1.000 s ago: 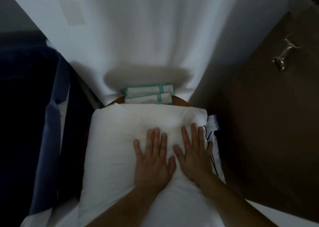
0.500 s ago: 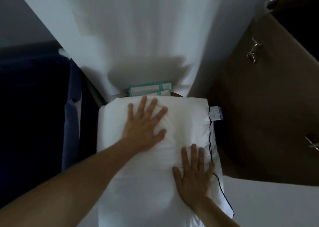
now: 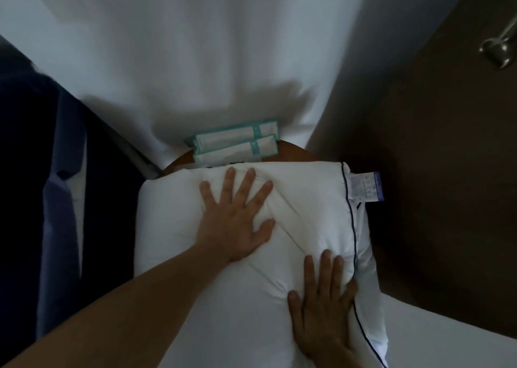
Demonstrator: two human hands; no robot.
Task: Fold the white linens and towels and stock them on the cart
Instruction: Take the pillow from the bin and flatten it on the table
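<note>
It is dim in here, with a cool bluish cast over everything. The white wall (image 3: 195, 31) ahead takes most of the light and is the brightest part, though a broad, soft-edged shadow lies low on it. The pillow (image 3: 307, 213) is evenly lit, its creases showing only as faint grey lines. On the left the dark cloth (image 3: 22, 171) sinks almost to black. The brown panel (image 3: 433, 171) on the right is murky, and its metal handle (image 3: 495, 51) catches a small glint and looks smeared. Straight edges splay toward the corners, and the whole view is slightly soft.
</note>
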